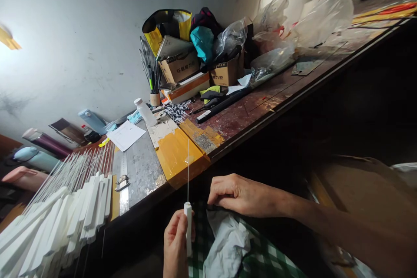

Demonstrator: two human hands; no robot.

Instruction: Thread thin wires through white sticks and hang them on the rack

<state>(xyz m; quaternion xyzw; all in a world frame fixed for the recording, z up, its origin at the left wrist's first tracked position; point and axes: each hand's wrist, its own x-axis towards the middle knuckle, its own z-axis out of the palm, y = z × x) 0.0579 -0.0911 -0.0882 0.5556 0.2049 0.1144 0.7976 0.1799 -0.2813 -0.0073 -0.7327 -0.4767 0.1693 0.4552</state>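
Note:
My left hand (176,236) grips a white rod-handled piece (188,230), a slim square white stick held upright between thumb and fingers. A thin pale wire or rod (188,173) rises straight from its top end. To the right, at about the height of that top end, my right hand (233,194) is closed with its fingers curled. Its fingertips are just above a corner of a crumpled white cloth (226,243) on my lap. Whether they pinch the cloth or something small is hidden.
Many similar white sticks with thin rods (74,213) are piled at the bench's left end. Yellow tape (179,152) covers part of the bench edge. Behind stand a clear bottle (145,112), a sheet of paper (126,135), cardboard boxes (180,67) and plastic bags (325,17).

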